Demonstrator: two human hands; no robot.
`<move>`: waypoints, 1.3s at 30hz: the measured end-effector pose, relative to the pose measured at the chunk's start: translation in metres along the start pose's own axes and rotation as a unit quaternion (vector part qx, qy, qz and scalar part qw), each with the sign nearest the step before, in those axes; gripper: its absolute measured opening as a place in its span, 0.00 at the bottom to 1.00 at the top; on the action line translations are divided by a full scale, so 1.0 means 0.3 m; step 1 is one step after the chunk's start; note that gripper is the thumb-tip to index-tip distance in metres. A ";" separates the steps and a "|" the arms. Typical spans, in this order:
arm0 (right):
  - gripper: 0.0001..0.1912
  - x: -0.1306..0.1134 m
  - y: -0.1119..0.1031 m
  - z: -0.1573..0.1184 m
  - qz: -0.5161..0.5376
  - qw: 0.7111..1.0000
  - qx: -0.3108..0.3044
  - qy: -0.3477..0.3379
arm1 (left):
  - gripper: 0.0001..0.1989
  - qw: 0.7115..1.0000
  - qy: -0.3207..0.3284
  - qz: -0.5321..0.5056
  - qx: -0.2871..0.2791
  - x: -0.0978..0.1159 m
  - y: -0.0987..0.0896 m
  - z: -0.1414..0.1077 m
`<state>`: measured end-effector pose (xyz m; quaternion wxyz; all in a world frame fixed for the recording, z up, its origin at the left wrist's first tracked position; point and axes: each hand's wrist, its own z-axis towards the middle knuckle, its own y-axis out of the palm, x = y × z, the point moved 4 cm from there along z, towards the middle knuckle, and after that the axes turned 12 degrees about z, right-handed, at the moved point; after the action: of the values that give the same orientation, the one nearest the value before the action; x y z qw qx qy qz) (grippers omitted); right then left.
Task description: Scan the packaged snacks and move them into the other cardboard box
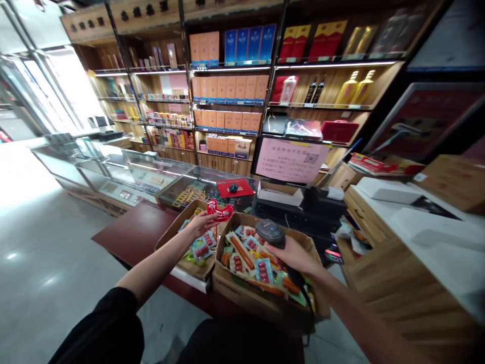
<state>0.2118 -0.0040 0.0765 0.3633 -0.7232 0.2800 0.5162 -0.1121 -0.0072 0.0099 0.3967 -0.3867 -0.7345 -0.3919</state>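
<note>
My left hand (201,225) holds a small red package (220,211) over the back edge of the left cardboard box (166,233), which contains wrapped snacks. Wrapped round a dark handheld scanner (270,232) is my right hand (290,253), above the right cardboard box (237,293). The scanner's head points toward the left, and its cable hangs down over the box. Packed sausages (242,251) and other small packets (263,270) fill the right box. Both boxes stand side by side on a dark red table (132,232).
Behind the boxes is a glass display counter (182,177) with a red sheet (237,188) on top. A monitor (291,159) bearing a pink notice stands at the back right. A phone (333,251) lies right of the boxes, near a wooden cabinet (394,273).
</note>
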 end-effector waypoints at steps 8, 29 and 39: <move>0.21 -0.034 0.089 0.098 -0.036 0.999 -0.025 0.011 | 0.10 0.996 -0.001 -0.001 0.085 0.050 -0.395 -0.084; 0.17 0.077 -0.158 -0.185 0.035 0.980 0.184 0.065 | 0.15 0.971 -0.048 0.149 -0.182 -0.100 0.368 0.091; 0.12 0.117 -0.250 -0.328 0.087 0.965 0.225 0.104 | 0.17 0.930 -0.040 0.242 -0.273 -0.291 0.715 0.085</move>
<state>0.3347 -0.0417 0.0807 0.4396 -0.6453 0.4870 0.3913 0.1029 0.0774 -0.0193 0.3291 -0.6617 -0.4983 -0.4534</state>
